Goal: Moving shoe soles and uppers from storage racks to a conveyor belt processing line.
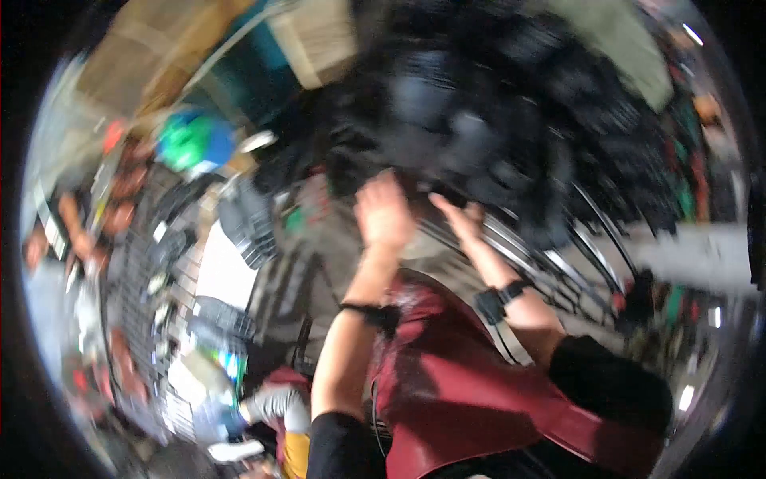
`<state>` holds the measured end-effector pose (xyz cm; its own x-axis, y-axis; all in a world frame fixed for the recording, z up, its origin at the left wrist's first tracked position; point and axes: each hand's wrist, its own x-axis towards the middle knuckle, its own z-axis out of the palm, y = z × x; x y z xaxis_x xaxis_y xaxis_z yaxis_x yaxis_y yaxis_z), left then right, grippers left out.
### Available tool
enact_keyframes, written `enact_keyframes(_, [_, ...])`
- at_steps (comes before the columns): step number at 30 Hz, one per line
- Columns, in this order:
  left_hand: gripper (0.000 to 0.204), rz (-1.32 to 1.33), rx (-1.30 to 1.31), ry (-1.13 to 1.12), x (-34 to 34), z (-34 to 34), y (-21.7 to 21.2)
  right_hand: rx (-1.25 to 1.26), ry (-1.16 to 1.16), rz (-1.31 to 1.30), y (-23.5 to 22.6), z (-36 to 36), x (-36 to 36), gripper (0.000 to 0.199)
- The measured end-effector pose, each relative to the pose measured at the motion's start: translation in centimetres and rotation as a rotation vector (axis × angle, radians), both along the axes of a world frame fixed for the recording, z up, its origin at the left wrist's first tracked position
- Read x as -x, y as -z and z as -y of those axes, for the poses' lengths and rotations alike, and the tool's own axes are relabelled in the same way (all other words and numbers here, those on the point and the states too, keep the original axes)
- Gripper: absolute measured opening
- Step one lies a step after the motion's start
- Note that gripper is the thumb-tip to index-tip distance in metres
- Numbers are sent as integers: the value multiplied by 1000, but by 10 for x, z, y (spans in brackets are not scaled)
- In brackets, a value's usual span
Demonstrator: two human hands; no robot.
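The big black bundle [479,120], dark, soft-looking and badly smeared by motion blur, is filling the upper middle of the view, from about eleven o'clock round to two o'clock. Both hands are reaching up into its lower edge. The left hand [384,214] is pressing its back toward the camera just below the bundle, at roughly twelve o'clock from the frame's centre; its fingers are disappearing into the dark mass, so I cannot tell whether they are gripping or lying flat. The right hand [460,214] is sitting just beside it at one o'clock, fingers stretched narrow and pointing up against the same edge; a grip is not showing there either.

Judging from this, handling the bundle well is calling for both hands taking hold low and evenly, since a loose mass will be sagging and slipping.

A black wristband [501,300] is circling the right wrist. A maroon apron [455,383] is hanging below, at six o'clock. Curved metal rails [558,263] are running at three o'clock. A green and blue object [194,142] is lying at ten o'clock.
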<state>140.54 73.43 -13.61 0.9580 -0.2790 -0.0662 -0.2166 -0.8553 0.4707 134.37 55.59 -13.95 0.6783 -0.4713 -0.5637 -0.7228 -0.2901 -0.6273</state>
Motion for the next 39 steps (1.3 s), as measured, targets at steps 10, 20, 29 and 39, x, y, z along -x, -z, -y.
enact_keyframes(10, [107,-48,-9,-2,12,25,-5,-97,257,-52,24,31,-32,65])
enact_keyframes(20, [70,54,462,43,100,-56,-25,-509,466,230,-37,7,27,25])
enact_keyframes(29, [74,-595,893,143,155,-163,-60,-807,-201,139,-142,-24,154,96])
enact_keyframes(39, [116,-639,2190,-323,208,-241,-99,128,-1309,375,-256,-229,72,92])
